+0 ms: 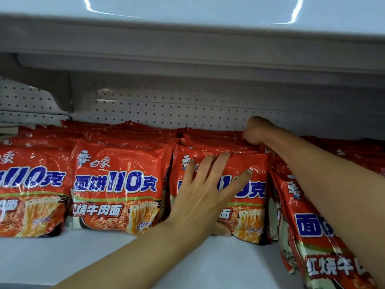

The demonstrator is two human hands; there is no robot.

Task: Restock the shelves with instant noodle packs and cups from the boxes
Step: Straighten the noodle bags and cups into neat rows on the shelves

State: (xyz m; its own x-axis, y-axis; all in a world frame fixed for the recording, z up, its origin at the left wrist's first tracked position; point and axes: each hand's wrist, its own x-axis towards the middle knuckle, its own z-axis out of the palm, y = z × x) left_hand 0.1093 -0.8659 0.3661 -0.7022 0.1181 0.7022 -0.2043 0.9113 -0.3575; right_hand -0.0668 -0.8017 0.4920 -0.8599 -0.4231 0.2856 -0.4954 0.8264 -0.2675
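Observation:
Red instant noodle multipacks stand in rows on a white shelf. My left hand lies flat with spread fingers against the front pack of the third row, pressing it. My right hand reaches over that row to its back; its fingers curl down behind the rear packs and their tips are hidden. Another front pack stands to the left, and a leaning pack is under my right forearm.
A further pack row fills the shelf's left end. A white perforated back panel rises behind the packs. The shelf above overhangs closely. Bare shelf surface lies in front of the packs.

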